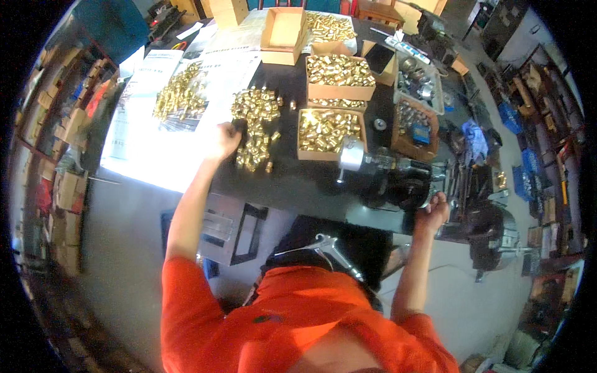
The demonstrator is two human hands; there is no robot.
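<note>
My left hand (pixel 225 142) is at the left edge of a loose pile of small brass fittings (pixel 256 107) on the dark table. Its fingers are curled together, and whatever they may hold is hidden. At the right, my right hand (pixel 433 212) is closed beside the near right end of a small dark bench machine (pixel 407 183); what its fingers grip is too small to tell. The machine has a silver cylindrical chuck (pixel 352 153) at its left end. A cardboard box (pixel 329 132) full of brass fittings stands just beyond the chuck.
Another box of fittings (pixel 339 71) and an empty-looking carton (pixel 283 34) stand farther back. More brass parts (pixel 180 93) lie on newspaper (pixel 143 140) at left. Trays of metal parts (pixel 418 81) sit at right. An air blow gun (pixel 336 255) lies across my lap.
</note>
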